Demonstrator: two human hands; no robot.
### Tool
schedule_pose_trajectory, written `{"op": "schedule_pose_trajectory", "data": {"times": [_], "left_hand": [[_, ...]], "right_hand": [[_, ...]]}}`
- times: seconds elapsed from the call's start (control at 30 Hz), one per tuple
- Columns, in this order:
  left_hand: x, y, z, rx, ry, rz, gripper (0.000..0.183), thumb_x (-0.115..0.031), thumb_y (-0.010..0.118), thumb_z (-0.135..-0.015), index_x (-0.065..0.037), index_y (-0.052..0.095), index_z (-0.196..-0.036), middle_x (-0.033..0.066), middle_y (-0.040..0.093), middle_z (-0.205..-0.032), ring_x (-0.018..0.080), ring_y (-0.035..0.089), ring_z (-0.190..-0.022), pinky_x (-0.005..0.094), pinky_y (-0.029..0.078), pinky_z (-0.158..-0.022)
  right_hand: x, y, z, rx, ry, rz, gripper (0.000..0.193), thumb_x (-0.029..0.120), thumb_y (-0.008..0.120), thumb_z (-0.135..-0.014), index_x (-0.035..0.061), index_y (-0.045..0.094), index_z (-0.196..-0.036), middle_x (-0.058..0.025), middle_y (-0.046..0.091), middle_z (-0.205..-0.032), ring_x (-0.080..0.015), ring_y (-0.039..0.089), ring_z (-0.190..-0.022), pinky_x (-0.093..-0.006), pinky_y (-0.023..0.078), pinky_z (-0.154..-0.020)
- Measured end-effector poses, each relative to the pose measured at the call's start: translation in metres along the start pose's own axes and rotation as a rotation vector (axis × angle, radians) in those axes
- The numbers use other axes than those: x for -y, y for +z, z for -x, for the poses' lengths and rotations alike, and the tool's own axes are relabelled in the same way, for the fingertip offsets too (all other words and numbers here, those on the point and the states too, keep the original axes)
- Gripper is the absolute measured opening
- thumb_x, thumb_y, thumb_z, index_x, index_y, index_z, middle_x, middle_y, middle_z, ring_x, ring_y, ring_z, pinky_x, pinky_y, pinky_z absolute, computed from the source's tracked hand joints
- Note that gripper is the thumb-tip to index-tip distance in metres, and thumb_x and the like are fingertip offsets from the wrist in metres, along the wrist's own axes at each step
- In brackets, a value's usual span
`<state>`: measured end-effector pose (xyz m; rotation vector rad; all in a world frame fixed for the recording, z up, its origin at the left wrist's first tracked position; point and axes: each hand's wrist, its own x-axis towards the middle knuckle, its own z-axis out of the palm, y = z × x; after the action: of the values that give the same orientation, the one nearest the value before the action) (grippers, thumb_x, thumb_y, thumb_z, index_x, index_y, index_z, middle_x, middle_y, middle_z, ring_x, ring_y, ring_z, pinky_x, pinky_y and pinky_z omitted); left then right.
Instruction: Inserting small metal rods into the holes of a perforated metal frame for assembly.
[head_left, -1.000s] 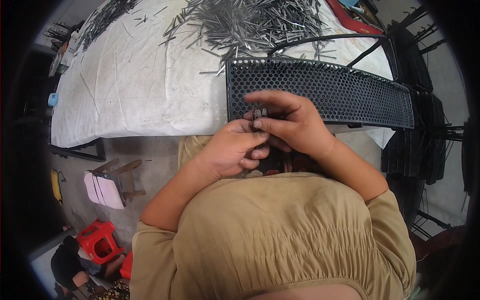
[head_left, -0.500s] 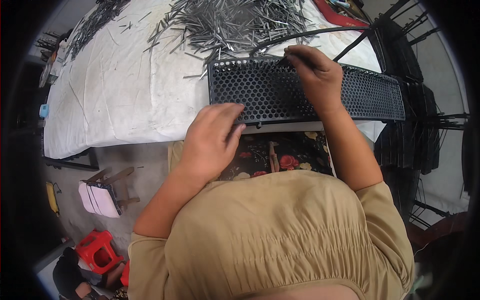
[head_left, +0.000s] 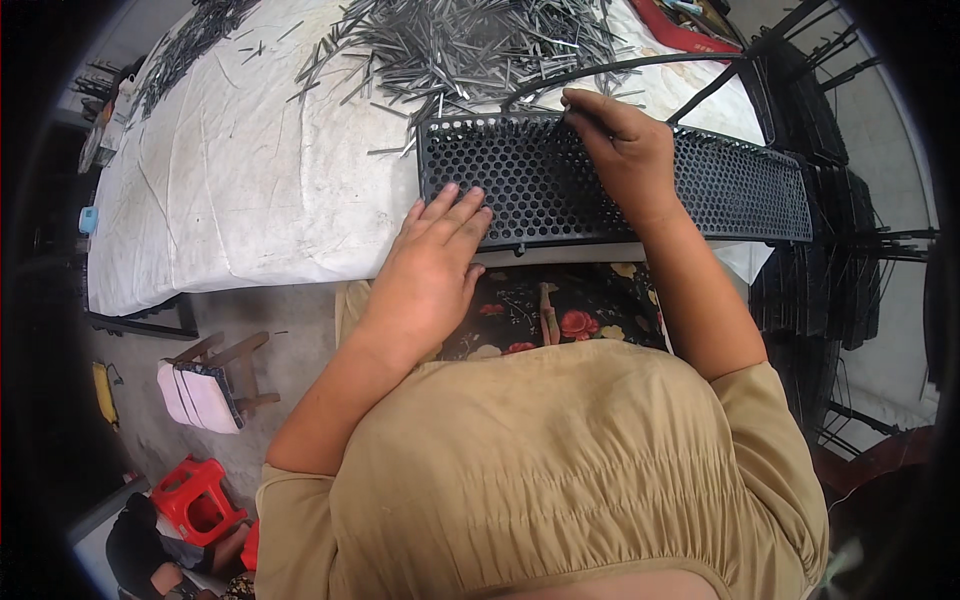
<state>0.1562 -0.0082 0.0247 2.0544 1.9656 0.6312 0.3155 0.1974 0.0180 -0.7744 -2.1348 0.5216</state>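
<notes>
A long black rack (head_left: 740, 185), its top full of round holes, lies along the front edge of the table. Flat on its left front corner rests my left hand (head_left: 430, 250), fingers spread and holding nothing. Over the rack's far edge, left of its middle, my right hand (head_left: 635, 155) is closed in a pinch, thumb against fingers. Between the fingertips is what looks like a thin dark strip, mostly hidden. Dark strip ends stand in some holes along the far row. Just beyond the rack spreads a heap of thin grey metal strips (head_left: 470, 50).
A white cloth (head_left: 240, 190) covers the table, with another strip pile (head_left: 195, 50) at far left. A curved black bar (head_left: 620, 66) arches behind the rack. Dark racks (head_left: 810, 270) are stacked at right. On the floor stand a padded stool (head_left: 200, 395) and red stool (head_left: 197, 500); someone sits nearby.
My left hand has slid slightly forward and its fingers have spread flat on the rack's corner. My right hand has shifted a little to the left, still pinching.
</notes>
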Motion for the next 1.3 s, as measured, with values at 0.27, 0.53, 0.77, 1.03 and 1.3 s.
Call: {"op": "schedule_pose_trajectory", "data": {"times": [0.27, 0.53, 0.77, 1.03, 1.3], "left_hand": [[0.0002, -0.0008, 0.0002, -0.004, 0.002, 0.004, 0.058, -0.004, 0.072, -0.075, -0.004, 0.053, -0.131, 0.0129, 0.047, -0.144, 0.0327, 0.039, -0.136, 0.0468, 0.030, -0.113], [0.0012, 0.0006, 0.0004, -0.018, -0.005, 0.019, 0.058, -0.002, 0.072, -0.075, -0.004, 0.054, -0.130, 0.0124, 0.047, -0.143, 0.0327, 0.040, -0.136, 0.0462, 0.031, -0.113], [0.0020, 0.0014, 0.0005, -0.034, -0.005, 0.034, 0.057, 0.000, 0.071, -0.074, -0.004, 0.055, -0.129, 0.0120, 0.048, -0.143, 0.0324, 0.040, -0.135, 0.0461, 0.032, -0.113], [0.0020, 0.0013, 0.0003, -0.041, -0.008, 0.040, 0.056, 0.000, 0.070, -0.075, -0.004, 0.055, -0.128, 0.0119, 0.049, -0.142, 0.0325, 0.041, -0.135, 0.0459, 0.032, -0.113], [0.0032, 0.0019, 0.0004, -0.052, -0.002, 0.044, 0.055, 0.001, 0.070, -0.075, -0.004, 0.056, -0.128, 0.0118, 0.049, -0.141, 0.0323, 0.041, -0.135, 0.0459, 0.032, -0.113]], "right_hand": [[-0.0007, 0.0009, -0.0017, -0.028, -0.079, 0.013, 0.022, 0.012, 0.071, -0.082, 0.0093, 0.072, -0.105, -0.0149, 0.071, -0.093, -0.0297, 0.070, -0.084, -0.0341, 0.055, -0.074], [-0.0037, -0.0016, -0.0016, -0.039, -0.103, 0.035, 0.025, 0.012, 0.073, -0.081, 0.0108, 0.072, -0.105, -0.0145, 0.071, -0.091, -0.0300, 0.069, -0.082, -0.0351, 0.055, -0.072], [-0.0027, -0.0041, -0.0002, 0.005, -0.050, 0.076, 0.024, 0.009, 0.071, -0.084, 0.0088, 0.072, -0.107, -0.0111, 0.073, -0.100, -0.0204, 0.071, -0.091, -0.0281, 0.055, -0.080], [-0.0044, -0.0043, 0.0001, 0.007, -0.032, 0.091, 0.023, 0.009, 0.071, -0.084, 0.0084, 0.072, -0.107, -0.0110, 0.073, -0.098, -0.0204, 0.071, -0.090, -0.0282, 0.054, -0.079], [-0.0094, -0.0070, -0.0017, -0.034, 0.004, -0.046, 0.021, 0.014, 0.071, -0.084, 0.0103, 0.072, -0.105, -0.0135, 0.072, -0.094, -0.0269, 0.071, -0.086, -0.0325, 0.055, -0.075]]}}
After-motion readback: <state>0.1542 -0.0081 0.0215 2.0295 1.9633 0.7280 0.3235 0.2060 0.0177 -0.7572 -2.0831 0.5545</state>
